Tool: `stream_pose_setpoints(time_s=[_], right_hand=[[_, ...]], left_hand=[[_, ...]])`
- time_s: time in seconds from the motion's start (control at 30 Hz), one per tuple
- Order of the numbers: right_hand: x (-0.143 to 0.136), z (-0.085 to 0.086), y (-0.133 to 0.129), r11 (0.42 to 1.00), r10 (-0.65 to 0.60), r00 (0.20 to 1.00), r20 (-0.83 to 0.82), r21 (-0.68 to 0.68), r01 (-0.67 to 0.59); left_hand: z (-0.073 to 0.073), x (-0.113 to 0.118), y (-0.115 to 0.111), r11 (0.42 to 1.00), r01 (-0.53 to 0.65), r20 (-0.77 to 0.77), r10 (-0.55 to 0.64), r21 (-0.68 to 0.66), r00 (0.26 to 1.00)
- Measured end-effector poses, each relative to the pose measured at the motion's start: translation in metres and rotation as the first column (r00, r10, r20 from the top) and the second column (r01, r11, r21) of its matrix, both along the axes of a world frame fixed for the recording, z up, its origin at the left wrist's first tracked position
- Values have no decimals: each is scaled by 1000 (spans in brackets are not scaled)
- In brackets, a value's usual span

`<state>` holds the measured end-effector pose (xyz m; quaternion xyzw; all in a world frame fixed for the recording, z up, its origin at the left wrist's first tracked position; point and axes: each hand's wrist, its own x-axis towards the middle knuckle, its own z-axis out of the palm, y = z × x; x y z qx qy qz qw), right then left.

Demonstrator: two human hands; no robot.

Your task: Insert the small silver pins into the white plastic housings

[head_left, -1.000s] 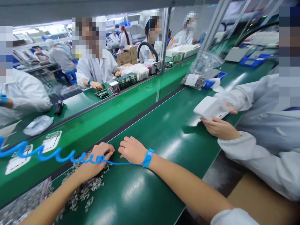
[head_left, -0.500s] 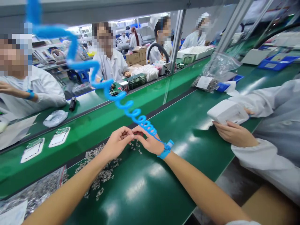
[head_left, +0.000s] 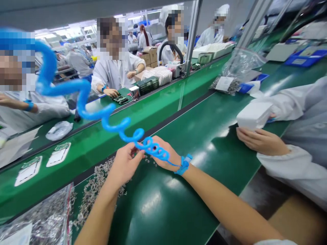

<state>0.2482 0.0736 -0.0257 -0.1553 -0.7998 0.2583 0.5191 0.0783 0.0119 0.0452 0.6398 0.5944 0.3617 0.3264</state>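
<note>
At eight o'clock lies a zip-lock bag (head_left: 69, 207) with small metal parts (head_left: 48, 204), then a loose pile (head_left: 95, 185). The left hand (head_left: 127, 163), toward seven, is half closed; the right hand (head_left: 171, 154), at six, is curled partly behind a blue coiled cord (head_left: 82, 98). Whether either grips a part, I cannot tell.

Far bag (head_left: 242, 61): a white label (head_left: 225, 83) on its front, any print too small to read
Near bag (head_left: 43, 211): a white sheet (head_left: 17, 235) at the lower left, no legible words
Blue tray (head_left: 316, 55): a pale tag (head_left: 298, 61) on its side, too blurred to read
Readable text, brands or numbers: none
</note>
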Motion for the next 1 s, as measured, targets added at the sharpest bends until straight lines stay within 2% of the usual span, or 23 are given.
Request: stream_pose_setpoints(time_s=[0.1, 0.2, 0.3, 0.37, 0.53, 0.7, 0.9, 1.0], right_hand=[[0, 2, -3, 994, -53, 996, -74, -99, 45], [1, 6, -7, 964, -87, 989, -116, -259, 55], [3, 8, -9, 913, -41, 979, -201, -405, -44], [3, 8, -9, 882, -7, 962, -274, -455, -123], [3, 8, -10, 866, -6, 941, -339, -472, -164], [2, 8, -12, 857, 37, 921, -388, -462, -229], [-1, 11, -15, 829, 8, 912, -410, -508, -236], [-3, 11, -18, 835, -15, 903, -429, -502, -225]], left_hand=[[1, -1, 0, 1000, -7, 49, 6, 20, 999], [3, -6, 2, 998, -54, 40, 52, 45, 998], [2, -10, 2, 994, -95, 81, 90, 53, 993], [1, -8, 1, 996, -77, 158, 68, 51, 985], [-9, 9, -2, 998, 53, 288, -47, -15, 957], [-21, 19, -1, 997, -71, 380, 55, 28, 924], [-19, 22, 0, 999, -27, 528, 32, -18, 849], [-24, 28, 0, 998, -68, 535, 51, 12, 844]])
